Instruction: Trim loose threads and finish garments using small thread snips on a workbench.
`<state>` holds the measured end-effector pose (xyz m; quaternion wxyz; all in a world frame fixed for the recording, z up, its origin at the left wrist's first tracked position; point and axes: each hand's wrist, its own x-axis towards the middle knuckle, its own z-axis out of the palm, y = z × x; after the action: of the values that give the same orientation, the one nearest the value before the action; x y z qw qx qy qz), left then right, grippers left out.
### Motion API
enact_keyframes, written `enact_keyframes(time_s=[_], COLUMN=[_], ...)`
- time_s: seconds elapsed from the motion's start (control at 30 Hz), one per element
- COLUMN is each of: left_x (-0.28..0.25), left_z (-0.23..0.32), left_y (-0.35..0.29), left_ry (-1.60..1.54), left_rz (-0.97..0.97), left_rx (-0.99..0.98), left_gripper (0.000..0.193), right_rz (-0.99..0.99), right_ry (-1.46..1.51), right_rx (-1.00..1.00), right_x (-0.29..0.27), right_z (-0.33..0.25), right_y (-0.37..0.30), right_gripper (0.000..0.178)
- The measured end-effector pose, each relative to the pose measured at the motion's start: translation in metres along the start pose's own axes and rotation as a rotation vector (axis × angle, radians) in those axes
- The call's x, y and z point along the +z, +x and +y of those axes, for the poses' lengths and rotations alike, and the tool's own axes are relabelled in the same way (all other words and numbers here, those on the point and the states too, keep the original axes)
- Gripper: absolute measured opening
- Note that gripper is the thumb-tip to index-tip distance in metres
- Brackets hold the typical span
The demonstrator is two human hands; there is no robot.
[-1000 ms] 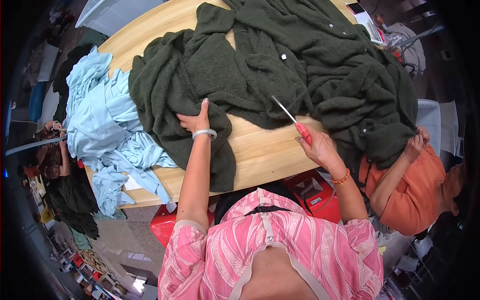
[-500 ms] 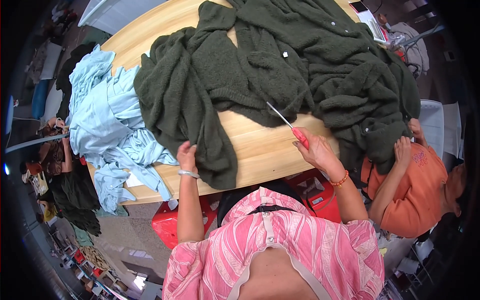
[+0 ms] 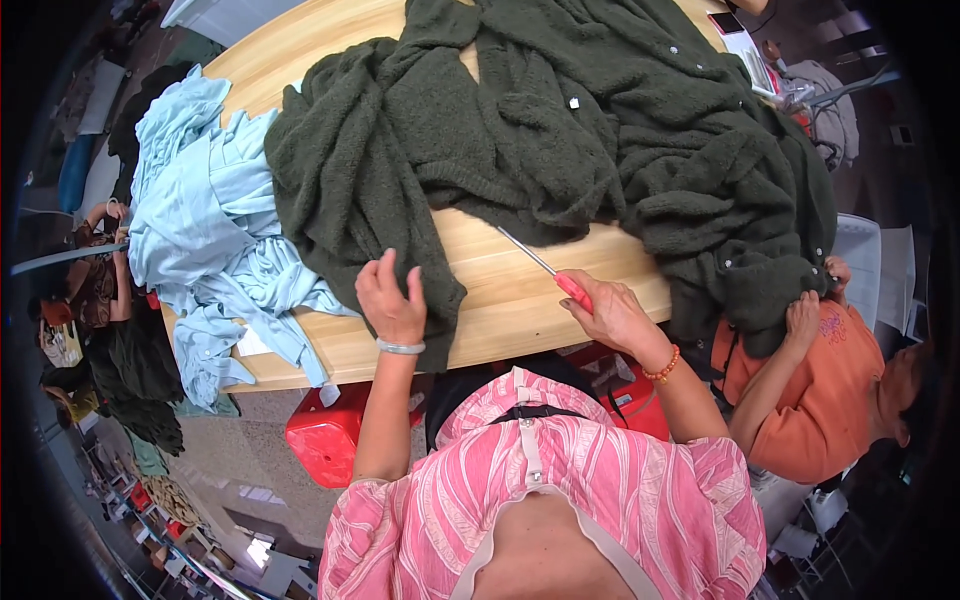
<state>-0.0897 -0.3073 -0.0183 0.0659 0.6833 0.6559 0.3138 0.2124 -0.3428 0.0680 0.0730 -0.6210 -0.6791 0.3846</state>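
Note:
My right hand [image 3: 622,318] grips the red handle of a screwdriver-like tool [image 3: 572,288], whose long thin metal shaft points up and left over bare wood. The tip sits just short of the dark green fuzzy knit garment [image 3: 440,125]. With fingers spread and nothing held, my left hand [image 3: 391,302] is over the lower part of that garment's hanging sleeve, by the table's near edge. Whether its fingertips touch the knit I cannot tell. More dark green knitwear [image 3: 720,170] is heaped on the right, with small pale buttons or tags showing.
Light blue garments [image 3: 200,220] lie piled at the left of the wooden table [image 3: 500,335]. A co-worker in an orange top [image 3: 815,400] handles the knitwear at right. Red stools [image 3: 328,440] stand under the near edge. A phone [image 3: 725,22] rests at the far right.
My left hand has let go of the sleeve edge and risen slightly, its fingers spreading. My right hand has drawn the tool left and a little toward me, away from the knit.

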Motion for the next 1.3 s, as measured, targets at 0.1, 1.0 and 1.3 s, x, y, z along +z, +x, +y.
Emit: enact_keyframes(time_s=[0.1,1.0,1.3], left_x=[0.009,0.044,0.043], left_z=[0.029,-0.061,-0.063], left_y=[0.002,-0.057,-0.056], left_ry=[0.006,-1.907,-1.419], left_rz=[-0.076,-0.299,-0.333], left_rx=[0.047,-1.151,-1.007], left_gripper=[0.048,0.022,0.027], right_rz=[-0.005,-0.216,-0.218], right_ry=[0.003,-0.145,-0.087], right_rx=[-0.019,-0.154,-0.192], right_x=[0.003,0.034,0.049], right_z=[0.000,-0.037,-0.041], right_y=[0.001,-0.021,-0.019], right_gripper=[0.033,0.022,0.027])
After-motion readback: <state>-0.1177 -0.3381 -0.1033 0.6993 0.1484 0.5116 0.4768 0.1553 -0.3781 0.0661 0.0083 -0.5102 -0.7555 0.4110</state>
